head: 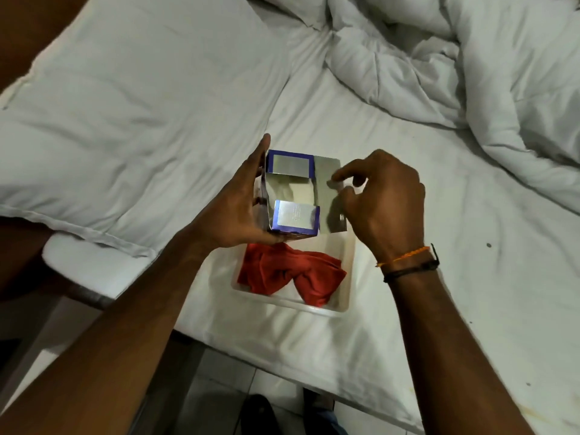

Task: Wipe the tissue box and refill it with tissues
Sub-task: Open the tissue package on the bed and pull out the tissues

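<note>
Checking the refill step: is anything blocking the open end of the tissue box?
Nothing visible blocks it. The tissue box, held in the left hand, has its flaps folded outward, and the right hand pinches the side flap away from the opening.

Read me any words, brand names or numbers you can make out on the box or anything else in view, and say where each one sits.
No text is legible.
Blue-edged cardboard tissue box, near silver end flap: faint embossed lines of print, too small and blurred to read.
Far silver end flap: blank as far as can be told.
Red cloth, white plastic tray, white bedding: no print visible.
</note>
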